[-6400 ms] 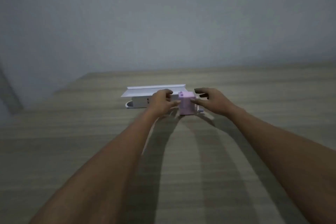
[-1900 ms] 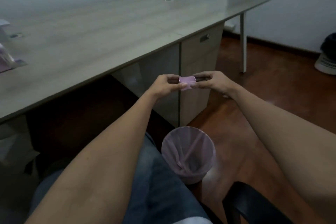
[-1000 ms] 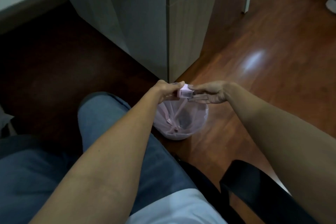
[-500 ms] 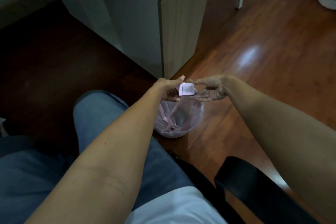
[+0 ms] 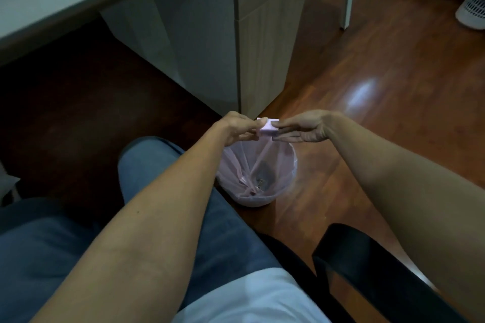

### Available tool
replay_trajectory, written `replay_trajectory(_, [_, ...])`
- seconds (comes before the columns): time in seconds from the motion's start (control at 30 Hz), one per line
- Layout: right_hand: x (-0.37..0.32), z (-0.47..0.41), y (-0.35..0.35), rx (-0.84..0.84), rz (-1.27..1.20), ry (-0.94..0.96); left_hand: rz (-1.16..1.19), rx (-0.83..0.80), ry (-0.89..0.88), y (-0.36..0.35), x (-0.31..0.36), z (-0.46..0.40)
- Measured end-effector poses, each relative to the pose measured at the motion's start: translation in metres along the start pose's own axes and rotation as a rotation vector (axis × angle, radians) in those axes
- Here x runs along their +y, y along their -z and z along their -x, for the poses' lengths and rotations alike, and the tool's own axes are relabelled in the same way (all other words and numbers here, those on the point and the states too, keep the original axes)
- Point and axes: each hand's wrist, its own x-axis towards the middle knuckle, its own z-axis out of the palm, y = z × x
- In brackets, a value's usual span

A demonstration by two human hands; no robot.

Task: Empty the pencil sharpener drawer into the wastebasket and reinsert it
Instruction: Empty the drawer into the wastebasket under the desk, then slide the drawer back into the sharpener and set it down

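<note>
Left hand (image 5: 237,127) and right hand (image 5: 305,128) each pinch one end of the small pink drawer (image 5: 267,127), held above the lined wastebasket (image 5: 284,165), which sits at 6 o'clock of it. Half a second ago its open side faced the camera; now only a closed face shows. Dark specks lie in the liner bottom.

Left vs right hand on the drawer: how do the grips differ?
The left hand is curled, knuckles up, pinching the drawer from its left end. The right hand is flatter, fingers stretched out along the right end. Both hold it above the wastebasket.
</note>
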Motion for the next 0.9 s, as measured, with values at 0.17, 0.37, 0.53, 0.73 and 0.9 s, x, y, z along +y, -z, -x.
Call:
replay_trajectory(0.17, [-0.013,0.026,-0.026,-0.011,-0.030,0.182,-0.137,0.017,-0.201,0.020,0.008,0.018])
replay_trajectory(0.37, [-0.040,0.041,-0.049,0.147,0.068,0.468,-0.204,0.094,-0.407,0.040,0.037,0.053])
replay_trajectory(0.53, [-0.081,0.073,-0.064,0.174,0.164,0.649,-0.237,0.159,-0.553,0.056,0.072,0.092])
replay_trajectory(0.73, [-0.148,0.119,-0.080,0.149,0.179,0.835,-0.293,0.243,-0.740,0.087,0.134,0.143])
replay_trajectory(0.9, [-0.205,0.156,-0.104,0.109,0.181,0.971,-0.281,0.295,-0.833,0.115,0.176,0.185])
